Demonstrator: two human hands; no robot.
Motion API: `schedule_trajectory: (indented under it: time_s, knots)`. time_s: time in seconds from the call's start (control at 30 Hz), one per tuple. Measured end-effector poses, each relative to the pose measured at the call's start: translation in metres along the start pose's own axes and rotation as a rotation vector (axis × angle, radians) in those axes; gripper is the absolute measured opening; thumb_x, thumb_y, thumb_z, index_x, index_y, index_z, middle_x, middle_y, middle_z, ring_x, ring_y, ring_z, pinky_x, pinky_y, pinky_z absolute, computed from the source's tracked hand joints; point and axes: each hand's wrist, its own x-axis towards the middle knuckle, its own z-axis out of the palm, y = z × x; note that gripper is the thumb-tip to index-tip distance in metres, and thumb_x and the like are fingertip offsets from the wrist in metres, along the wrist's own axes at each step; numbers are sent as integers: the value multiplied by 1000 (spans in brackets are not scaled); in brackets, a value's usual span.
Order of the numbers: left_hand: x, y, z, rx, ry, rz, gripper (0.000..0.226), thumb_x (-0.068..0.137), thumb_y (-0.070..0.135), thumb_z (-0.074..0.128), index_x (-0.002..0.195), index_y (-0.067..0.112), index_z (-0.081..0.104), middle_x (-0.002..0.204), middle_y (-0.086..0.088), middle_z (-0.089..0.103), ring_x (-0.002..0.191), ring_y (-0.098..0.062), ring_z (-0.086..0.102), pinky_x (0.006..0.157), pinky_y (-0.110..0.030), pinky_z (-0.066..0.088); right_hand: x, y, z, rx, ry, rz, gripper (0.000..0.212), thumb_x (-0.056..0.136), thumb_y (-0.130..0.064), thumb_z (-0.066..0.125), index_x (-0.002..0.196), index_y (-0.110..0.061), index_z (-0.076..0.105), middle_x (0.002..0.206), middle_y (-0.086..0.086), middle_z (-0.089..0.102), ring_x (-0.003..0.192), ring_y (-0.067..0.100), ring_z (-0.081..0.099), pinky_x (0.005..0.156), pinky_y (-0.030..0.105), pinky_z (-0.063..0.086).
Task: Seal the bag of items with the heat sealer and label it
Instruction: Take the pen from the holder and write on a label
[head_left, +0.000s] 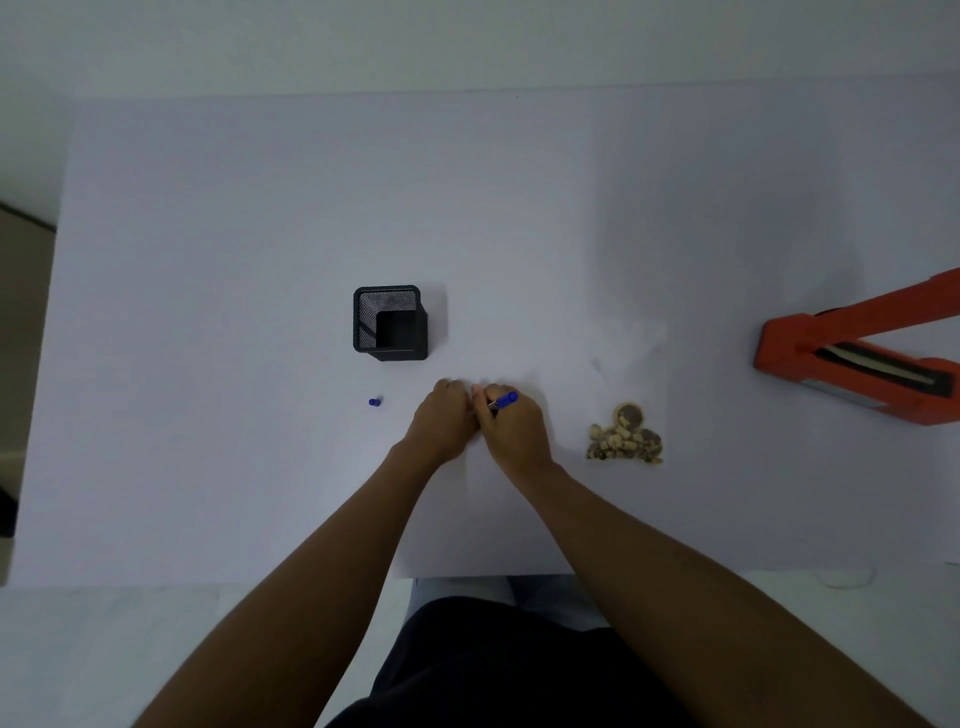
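Worktop: pale, plain surface filling most of the view.
Pen holder: black mesh, square, upright, beyond the hands and slightly to their left.
Pen cap: small, blue, lying on the worktop to the left of the left hand, apart from it.
Left hand: knuckles up, fingers curled down onto the worktop, touching the right hand; the grip looks closed, but what it holds or presses cannot be told.
Right hand: grip clamped on a pen, fingers curled round the barrel.
Pen: blue end sticks out above the right hand's knuckles, tilted up and to the right; the tip is hidden between the hands.
Bag of items: clear bag, hard to see against the worktop, with a heap of small beige and brown pieces in its near end; lies to the right of the right hand, apart from it.
Heat sealer: orange, at the right edge, arm raised, partly out of view.
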Motion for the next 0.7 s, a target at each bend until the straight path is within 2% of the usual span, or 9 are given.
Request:
schedule_trajectory:
  time_s: [0.13, 0.33, 0.5, 0.6, 0.7]
  knots:
    - [0, 1, 0, -35, 6, -46, 17, 93, 20, 61, 89, 5, 54, 102, -17, 57, 76, -20, 52, 69, -27, 43, 1, -1, -1, 33, 39, 27, 38, 102, -24, 53, 65, -21, 47, 57, -3, 49, 50, 6, 44, 54, 12, 34]
    - [0, 1, 1, -38, 4, -42, 17, 94, 21, 61, 90, 5, 54, 102, -16, 57, 75, -19, 52, 68, -26, 41, 0, 2, 0, 5, 16, 12, 37, 103, -25, 52, 66, -18, 51, 58, 1, 52, 51, 13, 48, 54, 14, 36]
    - [0, 1, 1, -24, -3, -47, 17, 94, 21, 60, 92, 5, 54, 103, -17, 56, 76, -19, 52, 69, -26, 40, 0, 2, 0, 0, 16, 18, 37, 103, -25, 53, 66, -20, 48, 57, -1, 49, 50, 11, 46, 53, 12, 33]
    - [0, 1, 1, -28, 2, -52, 17, 94, 21, 60, 87, 9, 50, 103, -17, 56, 74, -18, 50, 67, -26, 40, 0, 3, 1, 26, 18, 45, 38, 102, -25, 53, 65, -19, 49, 56, 0, 50, 50, 12, 47, 53, 16, 36]
    - [1, 1, 1, -20, -1, -56, 18, 94, 21, 61, 93, 4, 54, 102, -14, 54, 76, -18, 49, 68, -26, 40, 0, 2, -1, 45, 9, 54, 39, 102, -26, 53, 65, -16, 51, 56, 4, 52, 50, 15, 49, 53, 23, 41]
